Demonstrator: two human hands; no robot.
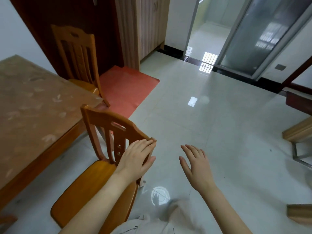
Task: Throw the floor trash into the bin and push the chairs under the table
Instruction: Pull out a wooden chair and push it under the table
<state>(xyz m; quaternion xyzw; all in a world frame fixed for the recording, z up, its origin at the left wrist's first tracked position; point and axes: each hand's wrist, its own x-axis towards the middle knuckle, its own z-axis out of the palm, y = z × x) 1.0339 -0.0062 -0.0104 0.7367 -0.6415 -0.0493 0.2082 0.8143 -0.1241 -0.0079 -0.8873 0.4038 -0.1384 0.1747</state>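
Note:
A wooden chair stands beside the table, its seat out on the floor and its backrest turned sideways to the table edge. My left hand lies on the right end of that backrest, fingers over the top rail and thumb against the post. Over the bare floor to the right of the chair, my right hand hovers flat with fingers spread, holding nothing. A second wooden chair stands at the table's far end with its seat partly under the top. No trash or bin is in view.
A red mat lies before a dark door behind the far chair. Glossy white tiles spread to the right toward a sliding glass door. Light wooden furniture edges stand at the right border.

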